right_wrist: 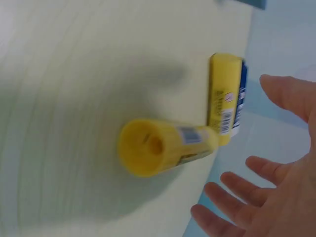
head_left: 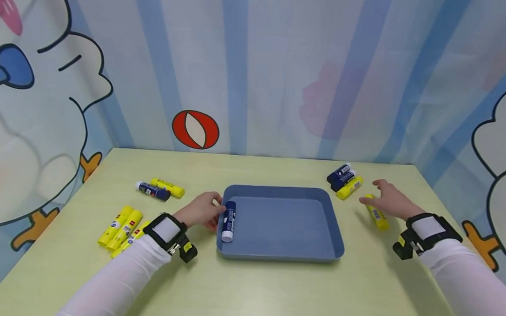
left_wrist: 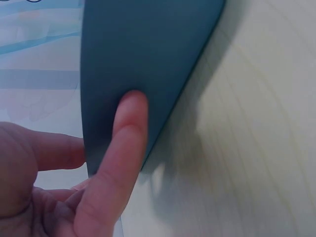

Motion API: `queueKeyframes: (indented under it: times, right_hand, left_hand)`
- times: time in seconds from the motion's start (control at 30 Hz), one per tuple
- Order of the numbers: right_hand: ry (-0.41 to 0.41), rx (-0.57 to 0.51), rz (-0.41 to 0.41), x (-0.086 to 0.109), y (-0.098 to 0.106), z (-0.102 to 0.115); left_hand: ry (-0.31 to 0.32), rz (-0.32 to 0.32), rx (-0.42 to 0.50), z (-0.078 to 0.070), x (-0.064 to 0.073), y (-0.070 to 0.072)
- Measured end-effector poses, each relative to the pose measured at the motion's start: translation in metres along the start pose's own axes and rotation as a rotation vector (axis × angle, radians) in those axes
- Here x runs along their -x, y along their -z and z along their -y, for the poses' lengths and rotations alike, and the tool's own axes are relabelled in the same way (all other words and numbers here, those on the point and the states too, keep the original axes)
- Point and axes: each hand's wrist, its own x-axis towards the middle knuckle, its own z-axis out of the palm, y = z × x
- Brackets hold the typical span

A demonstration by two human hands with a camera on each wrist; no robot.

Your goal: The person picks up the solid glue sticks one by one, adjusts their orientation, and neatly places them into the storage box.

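Note:
A shallow blue-grey tray (head_left: 282,224) stands mid-table. My left hand (head_left: 203,209) is at its left wall: the thumb (left_wrist: 131,118) presses the outer side, and another fingertip reaches over the rim. Inside, along that wall, lies a dark blue glue stick (head_left: 229,221) with a white end. My right hand (head_left: 391,200), fingers spread, hovers over a yellow glue stick (head_left: 378,217) right of the tray. In the right wrist view this yellow glue stick (right_wrist: 165,148) is apart from the fingers, its hollow end toward the camera.
Back right lie two dark blue glue sticks (head_left: 342,179) beside a yellow one (head_left: 350,187). Left of the tray are a blue glue stick (head_left: 153,191) and a yellow one (head_left: 168,187). Three yellow glue sticks (head_left: 125,230) lie nearer, one partly behind the left wrist. A printed curtain (head_left: 272,75) backs the table.

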Motion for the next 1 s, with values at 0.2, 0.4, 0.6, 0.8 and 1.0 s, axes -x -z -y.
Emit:
queueKeyframes:
  times: [0.2,0.4,0.6,0.8,1.0]
  right_hand:
    - [-0.1,0.057,0.008,-0.005,-0.004,-0.012]
    - [-0.126,0.084,-0.001,-0.009,-0.01,-0.017]
    - [-0.179,0.088,-0.045,-0.01,-0.019,-0.013]
    - [-0.204,0.097,-0.077,-0.005,-0.02,-0.002]
    - [-0.224,0.087,-0.077,-0.005,-0.022,0.0]
  left_hand:
    - [-0.003,0.003,0.011,0.002,0.0,0.0]
    - [-0.013,-0.001,0.014,0.001,0.001,0.0]
    - [-0.015,-0.006,0.014,0.0,0.004,0.0]
    - [0.001,-0.012,0.017,0.001,0.002,0.0]
    - [0.001,-0.01,0.008,0.0,0.002,0.0]
